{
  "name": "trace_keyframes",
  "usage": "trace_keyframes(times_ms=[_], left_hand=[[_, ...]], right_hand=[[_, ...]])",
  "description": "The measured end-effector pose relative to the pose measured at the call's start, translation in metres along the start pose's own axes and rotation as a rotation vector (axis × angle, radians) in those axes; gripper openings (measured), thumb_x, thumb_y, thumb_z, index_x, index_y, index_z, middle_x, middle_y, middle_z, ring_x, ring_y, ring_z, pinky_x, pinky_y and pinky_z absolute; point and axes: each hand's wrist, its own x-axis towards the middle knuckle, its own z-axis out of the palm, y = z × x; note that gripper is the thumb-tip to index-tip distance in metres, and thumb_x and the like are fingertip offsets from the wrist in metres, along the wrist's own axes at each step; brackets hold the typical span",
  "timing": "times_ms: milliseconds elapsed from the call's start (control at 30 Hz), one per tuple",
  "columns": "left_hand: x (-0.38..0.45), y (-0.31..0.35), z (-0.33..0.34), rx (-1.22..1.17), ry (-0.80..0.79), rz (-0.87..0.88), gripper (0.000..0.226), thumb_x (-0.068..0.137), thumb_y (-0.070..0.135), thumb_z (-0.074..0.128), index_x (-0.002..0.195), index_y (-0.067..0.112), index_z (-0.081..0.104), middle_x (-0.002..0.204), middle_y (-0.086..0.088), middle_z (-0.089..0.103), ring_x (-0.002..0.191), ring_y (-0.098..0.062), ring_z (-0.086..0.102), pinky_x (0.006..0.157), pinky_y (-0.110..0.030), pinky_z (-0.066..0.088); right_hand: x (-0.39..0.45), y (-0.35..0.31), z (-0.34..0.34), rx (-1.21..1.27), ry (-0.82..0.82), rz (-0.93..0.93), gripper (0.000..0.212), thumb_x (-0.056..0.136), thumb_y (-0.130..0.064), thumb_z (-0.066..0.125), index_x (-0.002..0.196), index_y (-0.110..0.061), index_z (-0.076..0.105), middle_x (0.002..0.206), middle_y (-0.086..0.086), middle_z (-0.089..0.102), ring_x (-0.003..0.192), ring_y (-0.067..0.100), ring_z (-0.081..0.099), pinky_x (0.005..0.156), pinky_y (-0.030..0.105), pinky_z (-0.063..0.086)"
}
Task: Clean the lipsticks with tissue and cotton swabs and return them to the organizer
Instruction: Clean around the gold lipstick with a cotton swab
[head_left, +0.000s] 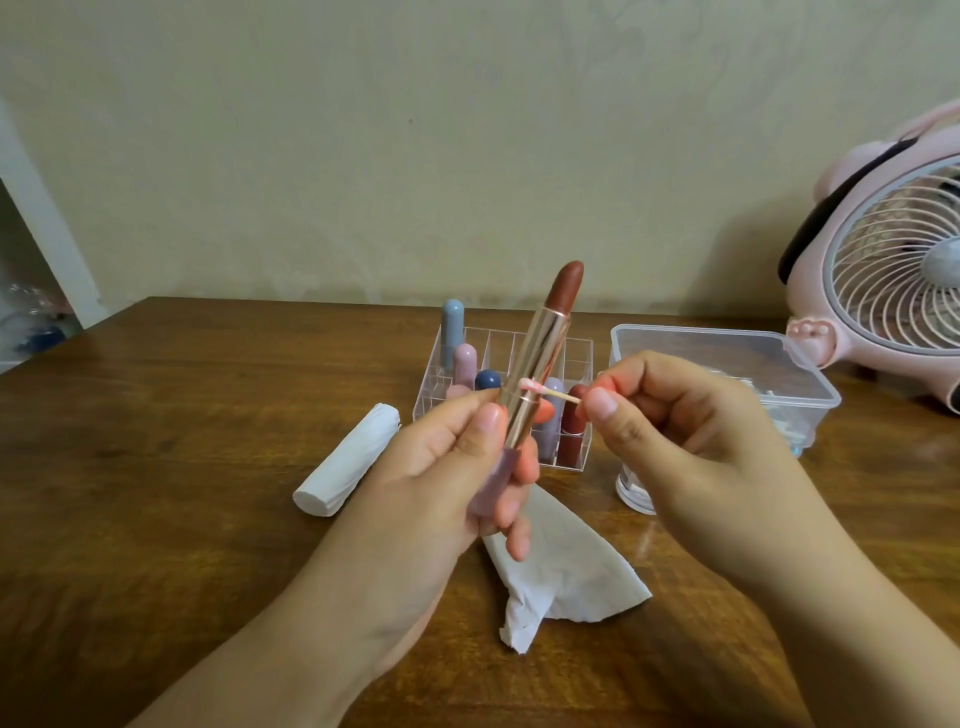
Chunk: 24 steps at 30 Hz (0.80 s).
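1. Lipstick (540, 364): gripped in left hand (457, 467) above surface (182, 415), long axis near upright, bullet tilted up-right.
2. Cotton swab (550, 393): pinched by right hand (675, 426), horizontal, tip touching the lipstick's collar.
3. Organizer (571, 358): directly behind, near far edge.

The fan (893, 291) is cut off at the right edge; the jar (635, 488) is half hidden by the right hand (691, 431).

Beige plaster wall (363, 130), brown wooden table (156, 415) — pink fan (893, 270) at right
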Motion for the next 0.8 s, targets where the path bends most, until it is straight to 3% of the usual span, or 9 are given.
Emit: trace_keyframes(times_ms=[200, 333, 500, 633, 800], left_hand=[[-0.0021, 0.0025, 0.0013, -0.088, -0.049, -0.059, 0.025, 0.081, 0.031, 0.057, 0.099, 0.015, 0.063, 0.065, -0.002, 0.049, 0.048, -0.009, 0.04, 0.044, -0.021, 0.039], [-0.0025, 0.0042, 0.0021, -0.066, -0.038, -0.043, 0.016, 0.09, 0.027, 0.059, 0.098, 0.013, 0.058, 0.064, -0.003, 0.046, 0.048, -0.009, 0.038, 0.043, -0.019, 0.039], [-0.0026, 0.0059, 0.0024, -0.037, -0.017, -0.022, 0.022, 0.083, 0.024, 0.053, 0.099, 0.009, 0.056, 0.064, -0.002, 0.049, 0.048, -0.009, 0.038, 0.044, -0.02, 0.038], [-0.0023, 0.0043, 0.0014, -0.026, 0.005, -0.007, 0.02, 0.086, 0.026, 0.055, 0.098, 0.01, 0.057, 0.066, -0.003, 0.051, 0.048, -0.009, 0.039, 0.044, -0.02, 0.039], [-0.0018, 0.005, 0.0015, -0.028, 0.027, -0.006, 0.023, 0.084, 0.027, 0.057, 0.101, 0.011, 0.058, 0.066, -0.003, 0.051, 0.048, -0.009, 0.039, 0.043, -0.019, 0.039]], right_hand=[[-0.0009, -0.0001, 0.002, -0.042, 0.003, -0.059, 0.029, 0.081, -0.045, 0.057, 0.077, -0.017, 0.063, 0.062, 0.006, 0.058, 0.052, 0.007, 0.048, 0.048, 0.011, 0.037], [-0.0019, 0.0043, 0.0035, -0.139, 0.017, -0.131, 0.017, 0.089, -0.042, 0.06, 0.084, -0.026, 0.063, 0.071, 0.0, 0.061, 0.06, 0.01, 0.055, 0.051, 0.012, 0.043], [-0.0043, 0.0029, 0.005, -0.213, 0.041, -0.215, 0.015, 0.086, -0.04, 0.05, 0.086, -0.029, 0.06, 0.075, -0.015, 0.061, 0.064, 0.004, 0.057, 0.054, 0.009, 0.042], [-0.0053, 0.0, 0.0058, -0.282, 0.079, -0.308, 0.01, 0.087, -0.033, 0.051, 0.087, -0.026, 0.058, 0.083, -0.013, 0.06, 0.071, -0.004, 0.056, 0.061, 0.005, 0.042], [-0.0055, -0.001, 0.0068, -0.414, 0.148, -0.398, 0.01, 0.087, -0.025, 0.053, 0.087, -0.018, 0.06, 0.071, -0.014, 0.059, 0.069, -0.004, 0.053, 0.059, 0.004, 0.039]])
